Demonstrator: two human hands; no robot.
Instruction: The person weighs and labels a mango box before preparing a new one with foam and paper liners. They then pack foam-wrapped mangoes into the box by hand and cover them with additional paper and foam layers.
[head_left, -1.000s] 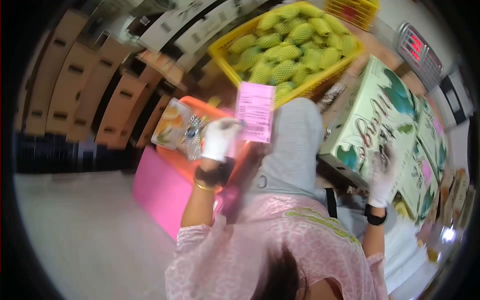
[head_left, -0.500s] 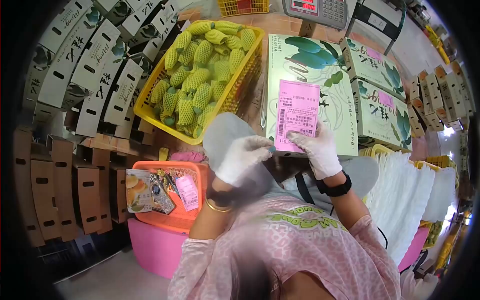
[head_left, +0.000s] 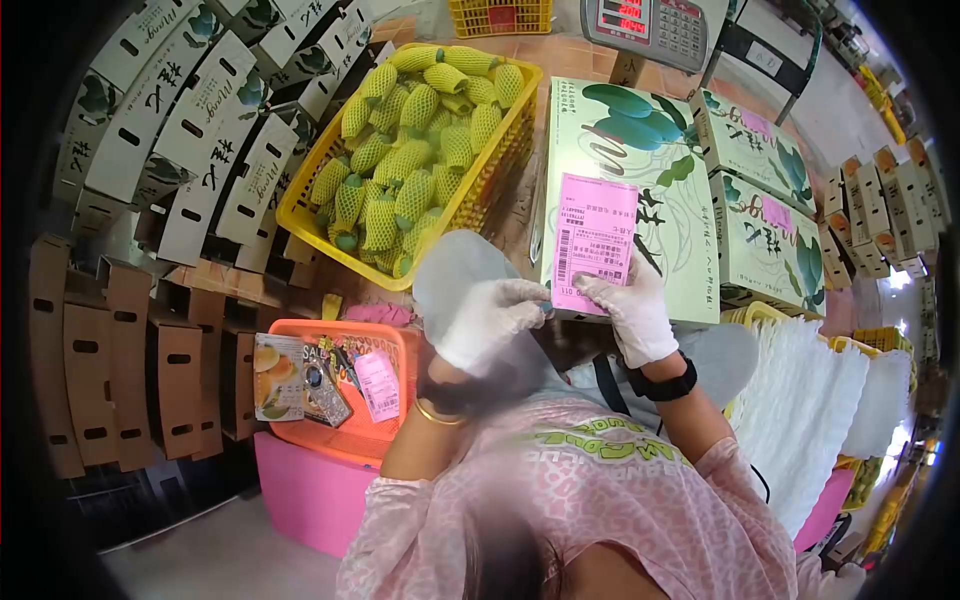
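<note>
A pink printed shipping label point(head_left: 594, 235) is held over the lid of a pale green mango box point(head_left: 685, 215) in front of me. My right hand point(head_left: 640, 315), in a white glove, pinches the label's lower part, thumb on top. My left hand point(head_left: 490, 325), also gloved, has its fingertips pressed together right by the label's lower left corner. A bit of blue-green shows at those fingertips; whether they grip the label's edge I cannot make out. The label's upper part lies over the box's printing.
Left of the box stands a yellow crate point(head_left: 300, 225) of net-wrapped mangoes point(head_left: 405, 160). Two labelled boxes point(head_left: 765, 240) lie to the right, a scale point(head_left: 645, 30) behind. An orange basket point(head_left: 410, 350) holds another pink label and small items. Cartons point(head_left: 185, 390) stack at left.
The view has shifted slightly, so the surroundings sit a little lower and further right. My left fingertips have come closer to the label's lower left corner. My right hand keeps its hold.
</note>
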